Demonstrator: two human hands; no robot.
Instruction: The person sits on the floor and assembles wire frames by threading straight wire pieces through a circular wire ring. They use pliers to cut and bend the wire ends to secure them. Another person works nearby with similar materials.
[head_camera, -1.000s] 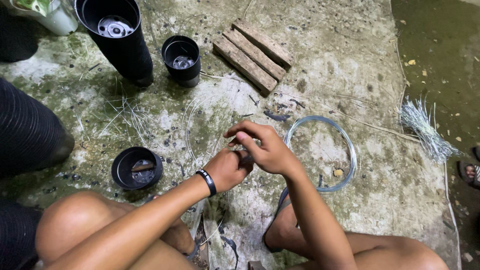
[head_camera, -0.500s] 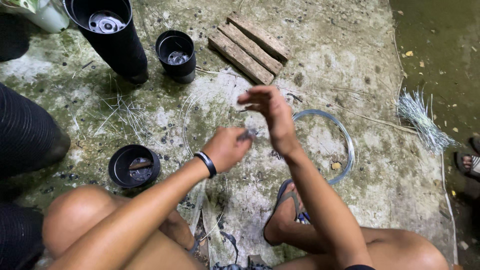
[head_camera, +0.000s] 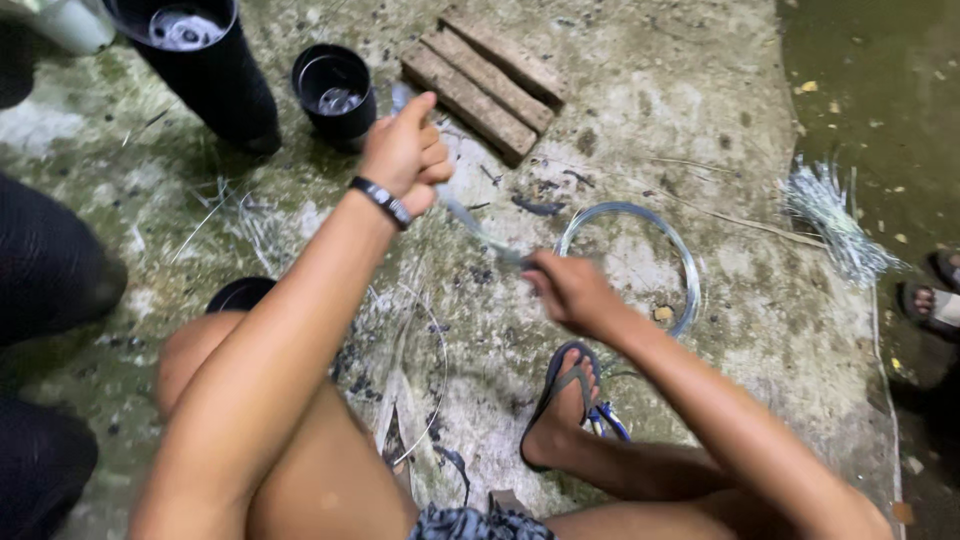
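My left hand (head_camera: 405, 150), with a dark band on its wrist, is raised toward the black pots and closed around one end of a thin grey wire strip (head_camera: 478, 232). My right hand (head_camera: 568, 290) grips the other end lower down, near a round coil of wire (head_camera: 640, 255) lying on the concrete floor. The strip runs taut and blurred between the two hands. My knees and a sandalled foot (head_camera: 565, 400) fill the lower part of the view.
Two black plastic pots (head_camera: 335, 90) (head_camera: 200, 55) stand at the top left, a third (head_camera: 238, 293) sits half hidden behind my left arm. Stacked wooden slats (head_camera: 485, 80) lie at the top centre. A bundle of cut wires (head_camera: 830, 215) lies right, beside another person's foot (head_camera: 935, 300).
My hands were together at the centre; the left has since risen up and away toward the pots while the right dropped toward the coil, stretching the strip between them.
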